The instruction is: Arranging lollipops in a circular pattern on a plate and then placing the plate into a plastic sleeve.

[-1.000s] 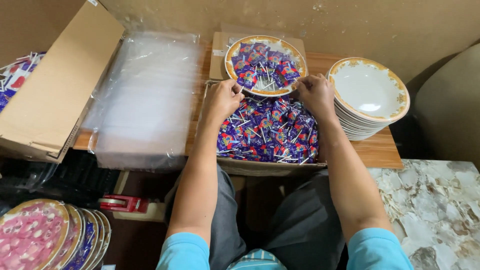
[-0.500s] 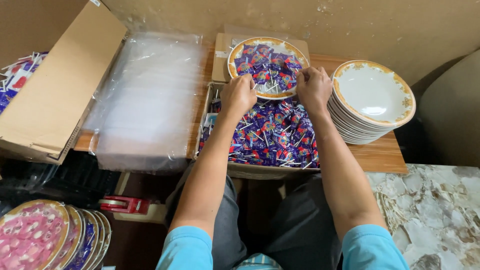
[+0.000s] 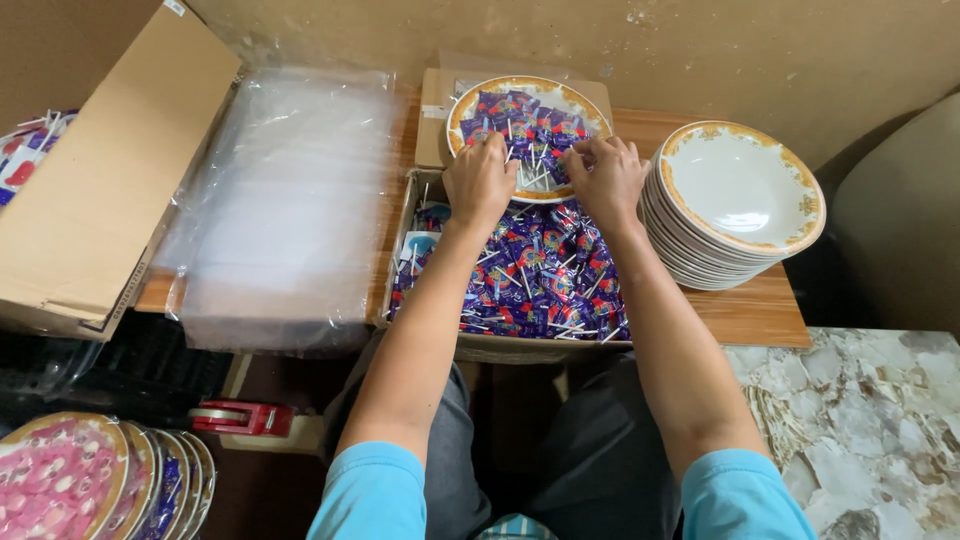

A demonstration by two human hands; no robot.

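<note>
I see my left hand (image 3: 480, 180) and right hand (image 3: 606, 180), fingers loosely spread and gripping nothing, pressing the purple lollipops (image 3: 520, 125) heaped on the gold-rimmed plate (image 3: 460, 115) above the candy box (image 3: 400, 250), beside stacked empty plates (image 3: 740, 190).

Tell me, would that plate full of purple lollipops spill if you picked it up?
Probably, if tilted: the gold-rimmed white plate looks shallow, and the purple-wrapped lollipops lie loose and heaped. It likely feels stiff and fairly heavy, like the stack of matching empty plates. Both hands, left hand and right hand, rest at its near rim.
</note>
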